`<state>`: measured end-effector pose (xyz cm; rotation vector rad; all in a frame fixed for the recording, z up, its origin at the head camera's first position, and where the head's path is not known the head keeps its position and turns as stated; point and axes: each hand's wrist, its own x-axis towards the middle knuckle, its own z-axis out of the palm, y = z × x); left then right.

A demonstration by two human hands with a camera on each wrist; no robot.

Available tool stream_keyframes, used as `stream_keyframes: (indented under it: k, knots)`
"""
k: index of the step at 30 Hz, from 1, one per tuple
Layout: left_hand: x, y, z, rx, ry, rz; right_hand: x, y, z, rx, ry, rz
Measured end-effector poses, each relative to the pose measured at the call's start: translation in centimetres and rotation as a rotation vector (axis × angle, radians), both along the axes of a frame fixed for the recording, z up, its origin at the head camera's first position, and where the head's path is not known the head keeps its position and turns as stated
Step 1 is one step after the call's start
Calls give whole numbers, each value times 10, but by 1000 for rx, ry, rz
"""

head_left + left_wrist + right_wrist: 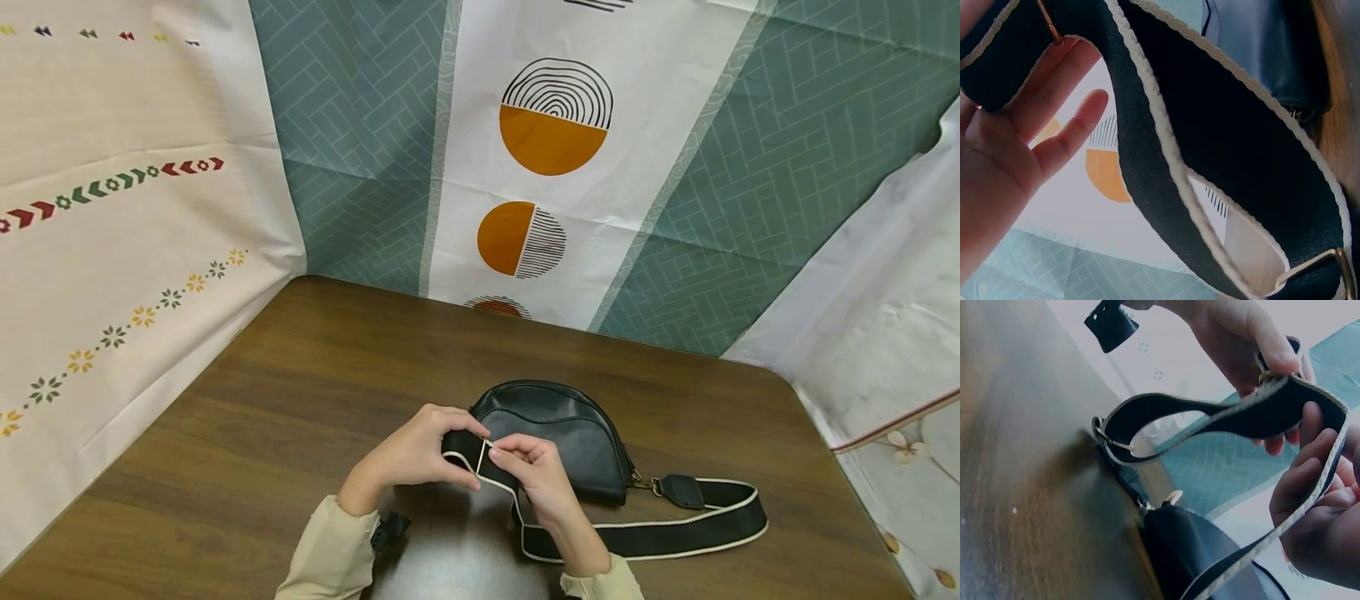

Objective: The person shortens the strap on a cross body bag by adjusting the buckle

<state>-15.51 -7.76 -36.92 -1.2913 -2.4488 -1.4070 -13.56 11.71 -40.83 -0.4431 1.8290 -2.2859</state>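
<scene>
A black half-moon handbag (555,425) lies on the table behind both hands. Its wide black strap (675,537), edged in cream, runs from a clasp at the bag's right side round to the hands. My left hand (408,454) holds the strap by a thin metal slider (481,457), thumb below and fingers above. Just right of that slider, my right hand (543,479) pinches the strap between thumb and fingers. In the left wrist view the strap (1235,125) forms a loop, with a metal buckle (1316,265) at lower right.
Brown wooden table (300,375) lies beneath everything. A patterned cloth (360,167) hangs behind it, with a cream cloth (135,250) at left and a white one (892,350) at right. A black band (390,531) shows beside the left wrist.
</scene>
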Motion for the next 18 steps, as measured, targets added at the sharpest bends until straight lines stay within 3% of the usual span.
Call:
stream_keyframes:
  k: [10,18]
  knots:
    - [-1,1,-1,-5,-3,9,-1,-2,4,44,16,-15]
    - [0,1,-2,-35,21,97,-1,6,9,112,105,90]
